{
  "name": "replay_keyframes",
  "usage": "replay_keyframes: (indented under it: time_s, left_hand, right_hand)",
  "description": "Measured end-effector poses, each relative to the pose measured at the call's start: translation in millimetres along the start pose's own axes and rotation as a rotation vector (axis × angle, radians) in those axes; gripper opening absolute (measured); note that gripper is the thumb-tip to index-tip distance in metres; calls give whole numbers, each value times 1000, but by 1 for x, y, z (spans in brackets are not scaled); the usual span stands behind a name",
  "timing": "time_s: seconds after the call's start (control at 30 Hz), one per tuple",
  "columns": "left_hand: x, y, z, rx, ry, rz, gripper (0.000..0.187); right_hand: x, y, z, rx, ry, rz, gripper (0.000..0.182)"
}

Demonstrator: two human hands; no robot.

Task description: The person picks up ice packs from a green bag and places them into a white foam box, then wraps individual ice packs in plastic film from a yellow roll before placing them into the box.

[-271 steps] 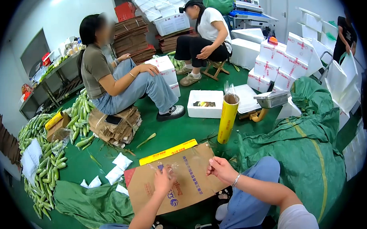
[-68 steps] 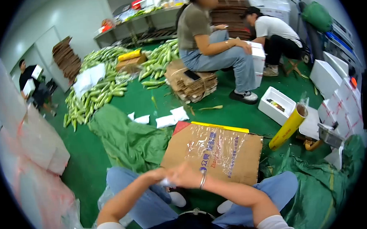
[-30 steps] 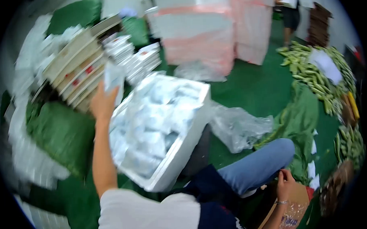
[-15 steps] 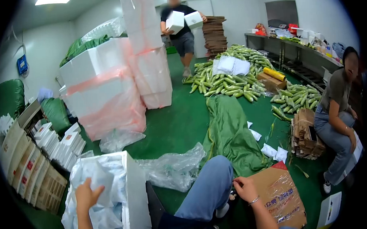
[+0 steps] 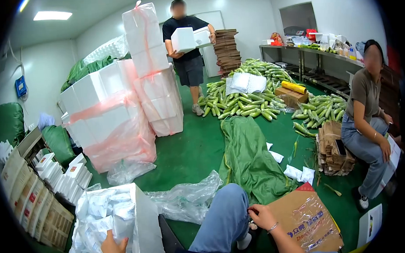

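Note:
At the lower left, my left hand point(image 5: 114, 249) is over a white foam box point(image 5: 148, 226) filled with white, pouch-like packs point(image 5: 99, 226). Its thumb and forefinger are apart, and the nearest pack lies just past the fingertips. My right hand point(image 5: 262, 217), with a bracelet at the wrist, is beside my bent knee point(image 5: 225, 210). Its fingertips are pinched together; whatever may be between them is too small to make out. Under that forearm lies a brown cardboard box point(image 5: 304, 216) with clear tape and blue lettering.
A green sheet point(image 5: 252, 160) and clear plastic point(image 5: 182, 198) lie on the floor. Wrapped foam boxes point(image 5: 108, 116) are stacked left of a corn pile point(image 5: 255, 102). One person point(image 5: 188, 51) carries white boxes; another person point(image 5: 366, 103) sits at right.
My left hand has drawn back toward me, and the pack that was between its fingers now appears among the others. The standing person has come closer. My right hand stays by the knee.

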State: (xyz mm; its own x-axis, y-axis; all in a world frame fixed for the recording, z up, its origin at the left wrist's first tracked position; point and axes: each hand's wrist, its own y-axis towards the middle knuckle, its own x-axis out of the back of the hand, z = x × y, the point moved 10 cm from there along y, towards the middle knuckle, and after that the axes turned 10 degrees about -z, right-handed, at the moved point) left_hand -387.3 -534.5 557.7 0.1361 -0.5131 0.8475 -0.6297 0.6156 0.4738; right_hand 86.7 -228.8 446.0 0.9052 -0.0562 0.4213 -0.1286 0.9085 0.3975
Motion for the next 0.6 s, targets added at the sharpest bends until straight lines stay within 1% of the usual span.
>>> replay_keyframes:
  time_s: [0.17, 0.23, 0.27, 0.33, 0.4, 0.47, 0.5, 0.53, 0.57, 0.6]
  left_hand:
    - [-1, -7, -1, -41, 131, 49, 73]
    - [2, -2, 3, 138, 192, 183, 68]
    - [5, 4, 2, 137, 187, 179, 68]
    - [-4, 11, 13, 93, 333, 327, 69]
    - [-12, 19, 32, 108, 271, 337, 70]
    - [-14, 16, 27, 122, 217, 357, 71]
    - [-11, 12, 21, 139, 199, 289, 70]
    - [-5, 5, 15, 159, 186, 227, 68]
    - [-3, 0, 2, 64, 72, 106, 65]
    - [-5, -13, -3, -16, -24, 3, 63]
  right_hand:
    - [3, -2, -3, -7, 0, -11, 17]
    - [1, -3, -4, -69, -11, 29, 17]
    - [2, -2, -6, -64, -12, 25, 17]
    - [0, -3, -14, -67, 19, 25, 17]
    - [3, -1, -10, -66, 19, 17, 17]
    - [10, -2, -8, -45, 46, -36, 17]
    - [11, -1, -11, -50, 42, -33, 17]
    - [12, 2, -10, 7, -1, -53, 16]
    - [10, 0, -10, 56, -43, -59, 16]
    - [6, -1, -19, 13, -25, -65, 15]
